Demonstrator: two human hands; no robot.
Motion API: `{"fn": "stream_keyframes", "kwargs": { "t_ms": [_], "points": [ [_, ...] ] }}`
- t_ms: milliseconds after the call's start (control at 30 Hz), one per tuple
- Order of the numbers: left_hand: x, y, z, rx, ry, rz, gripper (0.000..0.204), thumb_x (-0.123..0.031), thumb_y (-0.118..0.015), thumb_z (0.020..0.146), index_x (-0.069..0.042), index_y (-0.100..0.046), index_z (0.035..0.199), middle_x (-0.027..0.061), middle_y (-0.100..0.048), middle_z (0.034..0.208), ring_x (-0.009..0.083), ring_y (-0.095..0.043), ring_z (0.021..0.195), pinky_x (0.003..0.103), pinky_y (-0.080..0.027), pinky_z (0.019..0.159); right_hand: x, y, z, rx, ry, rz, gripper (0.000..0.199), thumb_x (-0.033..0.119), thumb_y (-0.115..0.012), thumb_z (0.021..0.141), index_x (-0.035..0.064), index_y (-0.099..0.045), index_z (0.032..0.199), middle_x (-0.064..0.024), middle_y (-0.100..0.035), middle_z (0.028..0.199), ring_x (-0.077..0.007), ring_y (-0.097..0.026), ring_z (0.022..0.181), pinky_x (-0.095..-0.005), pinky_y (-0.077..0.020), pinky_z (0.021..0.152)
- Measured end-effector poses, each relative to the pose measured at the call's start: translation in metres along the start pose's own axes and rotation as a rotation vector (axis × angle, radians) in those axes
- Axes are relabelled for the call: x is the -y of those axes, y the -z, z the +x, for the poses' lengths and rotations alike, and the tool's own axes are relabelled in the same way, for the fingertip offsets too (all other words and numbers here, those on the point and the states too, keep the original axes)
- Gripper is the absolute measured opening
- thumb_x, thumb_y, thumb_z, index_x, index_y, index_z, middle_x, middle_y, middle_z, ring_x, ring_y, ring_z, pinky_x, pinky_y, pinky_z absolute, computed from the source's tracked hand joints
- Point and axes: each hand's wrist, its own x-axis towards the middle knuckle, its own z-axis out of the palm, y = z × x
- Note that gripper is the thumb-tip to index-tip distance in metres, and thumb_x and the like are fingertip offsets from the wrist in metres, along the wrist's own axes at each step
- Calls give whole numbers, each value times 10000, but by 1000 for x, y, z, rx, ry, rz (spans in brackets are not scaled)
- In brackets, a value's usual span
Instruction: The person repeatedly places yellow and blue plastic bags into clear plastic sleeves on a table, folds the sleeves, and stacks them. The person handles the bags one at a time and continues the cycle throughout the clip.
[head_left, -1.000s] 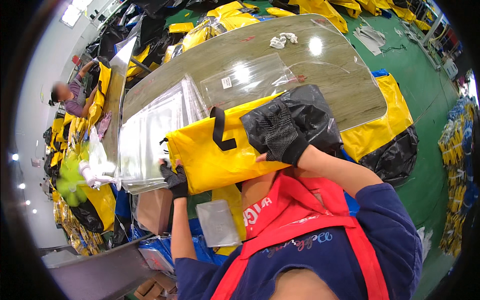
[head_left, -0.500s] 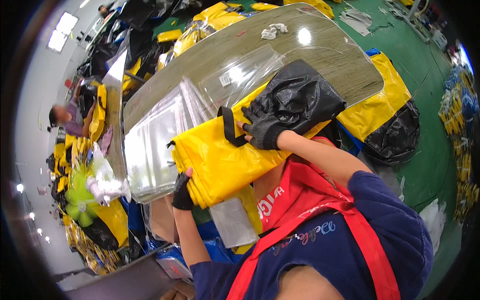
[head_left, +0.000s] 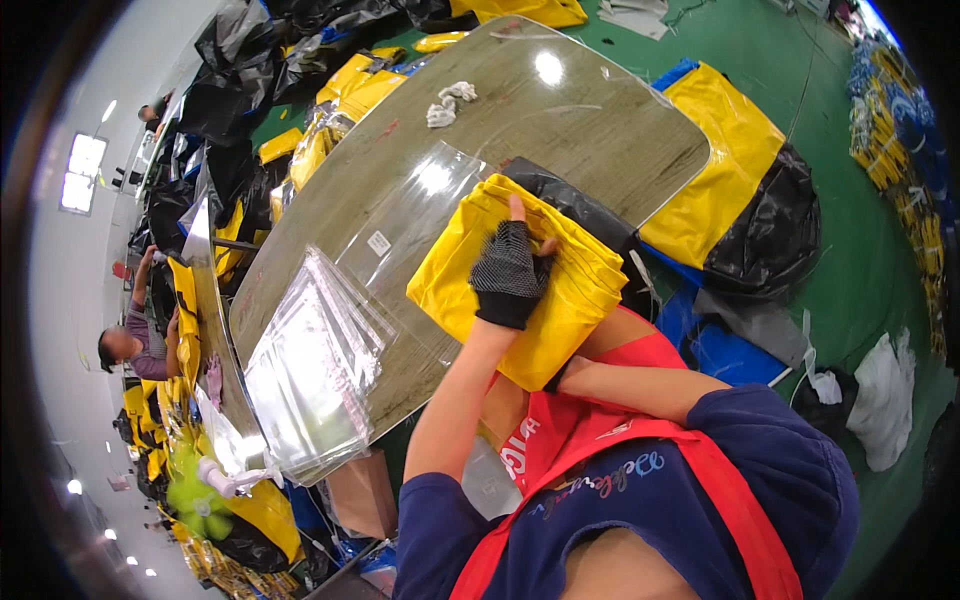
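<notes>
On the left we see a glossy stack of clear plastic bags (head_left: 315,385) on our grey table (head_left: 600,130) above a green floor (head_left: 850,260). Our left hand (head_left: 510,275), in black mesh, presses flat on the folded yellow bag (head_left: 575,300) at the table's near edge; our right hand is hidden beneath, grip unclear.

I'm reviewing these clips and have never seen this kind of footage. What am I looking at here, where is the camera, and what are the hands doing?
The camera sits on a person's head, looking down through a fisheye lens, so straight edges bend. No machine here: the left hand, in a black mesh fingerless glove, presses on a folded yellow bag at the near edge of a long table. The right hand is hidden beneath the bag. A clear plastic sleeve lies under it, a stack of clear sleeves beside it, a white rag farther off. Another person sits at left.
</notes>
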Motion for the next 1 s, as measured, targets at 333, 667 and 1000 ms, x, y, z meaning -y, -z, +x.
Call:
{"fn": "stream_keyframes", "kwargs": {
  "t_ms": [333,667,1000],
  "points": [
    [18,5,41,187,-320,191,400,-250,-578,804,-136,-595,1186,143,-558,1209,343,-466,1179,534,-275,1011,112,196,0,192,469,-370,544,468,-606,838,134,-549,1263,-141,-547,1268,-384,-465,1219,-506,-355,1017],
    [85,-25,59,465,-284,-238,516,-259,-509,913,-161,-406,1409,159,-376,1439,327,-308,1350,438,-191,1118,-13,196,49,16,725,-681,441,211,-665,759,162,-577,1188,-115,-630,1126,-343,-584,1059,-510,-392,958],
    [-8,-16,38,-214,490,-849,472,-276,-708,834,-20,-549,1197,116,-635,1141,202,-622,937,334,-496,829,25,257,46,-507,-218,596,498,142,-662,823,32,-492,1278,-64,-604,1156,-162,-580,1016,-266,-450,860]
  ]
}}
